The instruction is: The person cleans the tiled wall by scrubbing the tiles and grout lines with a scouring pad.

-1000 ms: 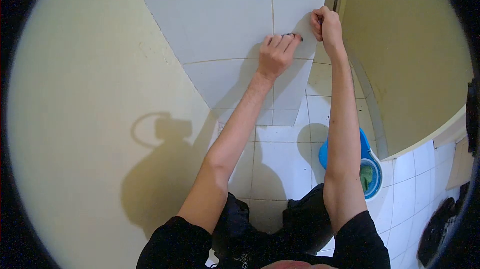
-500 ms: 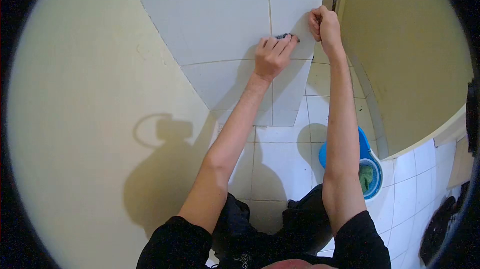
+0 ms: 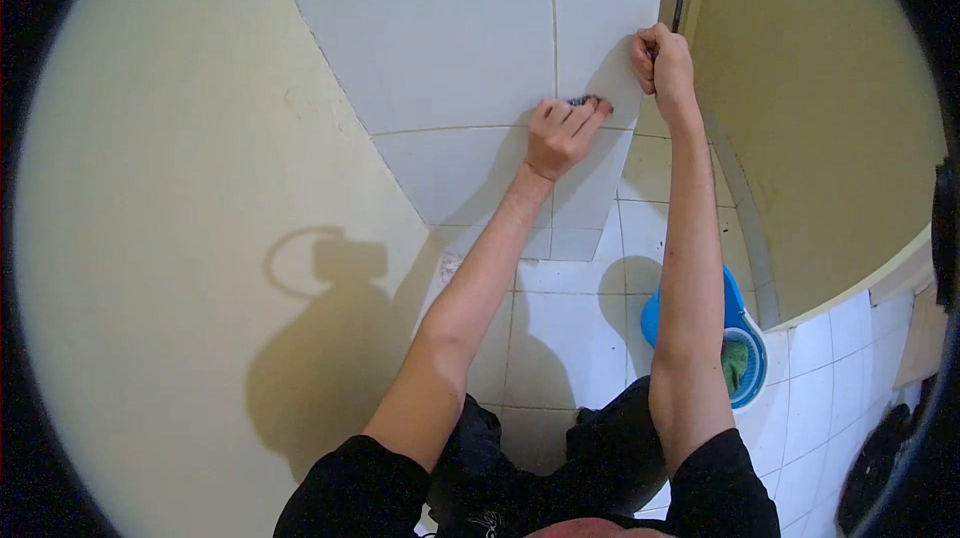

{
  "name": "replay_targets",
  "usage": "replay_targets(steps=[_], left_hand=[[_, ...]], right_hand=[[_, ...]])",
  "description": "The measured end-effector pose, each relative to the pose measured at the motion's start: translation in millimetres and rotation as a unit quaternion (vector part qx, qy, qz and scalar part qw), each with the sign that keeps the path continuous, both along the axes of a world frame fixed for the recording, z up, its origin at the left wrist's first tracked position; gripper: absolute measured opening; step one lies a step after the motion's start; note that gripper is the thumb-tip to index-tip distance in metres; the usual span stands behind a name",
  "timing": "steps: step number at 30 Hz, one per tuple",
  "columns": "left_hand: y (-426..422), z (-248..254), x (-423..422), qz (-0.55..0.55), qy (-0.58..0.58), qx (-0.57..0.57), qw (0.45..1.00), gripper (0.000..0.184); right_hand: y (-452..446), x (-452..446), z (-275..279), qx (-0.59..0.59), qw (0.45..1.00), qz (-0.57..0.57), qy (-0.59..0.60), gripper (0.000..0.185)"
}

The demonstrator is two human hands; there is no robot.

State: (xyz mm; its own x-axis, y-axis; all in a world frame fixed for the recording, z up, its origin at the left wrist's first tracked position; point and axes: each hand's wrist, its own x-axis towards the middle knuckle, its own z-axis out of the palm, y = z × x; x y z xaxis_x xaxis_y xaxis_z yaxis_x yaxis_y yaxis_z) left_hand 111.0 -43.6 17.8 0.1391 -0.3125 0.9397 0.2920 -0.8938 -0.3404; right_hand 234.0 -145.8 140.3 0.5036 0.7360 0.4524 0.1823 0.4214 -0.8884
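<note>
Against the white tiled wall (image 3: pixel 450 38), my left hand (image 3: pixel 562 136) presses a small dark scrubbing pad (image 3: pixel 583 101), which shows only in part past the fingertips. The pad lies near a vertical grout line, just above a horizontal one. My right hand (image 3: pixel 662 68) is curled into a fist at the right edge of the tiled wall, higher than my left. Something dark shows between its fingers, too small to name.
A blue bucket (image 3: pixel 735 288) with a green cloth (image 3: pixel 735 363) in its basket stands on the tiled floor (image 3: pixel 570 338) at the right. A cream wall (image 3: pixel 180 138) rises at the left, and a curved yellowish panel (image 3: pixel 820 138) at the right. Dark items (image 3: pixel 875 463) lie lower right.
My left hand and the pad have moved slightly down the tiles, closer to the horizontal grout line. The whole view has shifted a little. My right hand keeps its place at the wall's edge.
</note>
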Motion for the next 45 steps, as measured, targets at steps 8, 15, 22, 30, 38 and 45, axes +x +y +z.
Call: replay_targets(steps=[8, 15, 22, 30, 38, 45], left_hand=[[-5.8, 12.8, -8.0, 0.016, 0.068, 0.024, 0.997, 0.008], [2.1, -5.9, -9.1, 0.012, 0.035, 0.024, 0.999, 0.008], [1.8, 31.8, -3.7, 0.0, 0.007, 0.004, 1.0, 0.008], [-0.4, -15.9, -5.4, -0.006, 0.079, 0.036, 0.996, 0.01], [0.1, 28.8, -8.2, 0.007, -0.007, 0.003, 1.0, 0.01], [6.3, -17.6, -13.0, -0.02, 0.082, 0.04, 0.996, 0.008]], right_hand=[[0.1, -3.2, 0.6, -0.002, 1.0, -0.006, -0.003, 0.045], [0.9, 7.3, -2.3, -0.008, 1.0, 0.009, -0.006, 0.044], [-0.5, -4.3, 1.7, 0.009, 1.0, -0.011, 0.006, 0.044], [-0.2, 0.6, -0.4, -0.006, 1.0, 0.002, 0.005, 0.045], [1.7, 6.9, -2.4, 0.004, 1.0, 0.002, -0.008, 0.045], [-1.1, -2.7, 0.2, -0.008, 1.0, -0.01, 0.003, 0.044]])
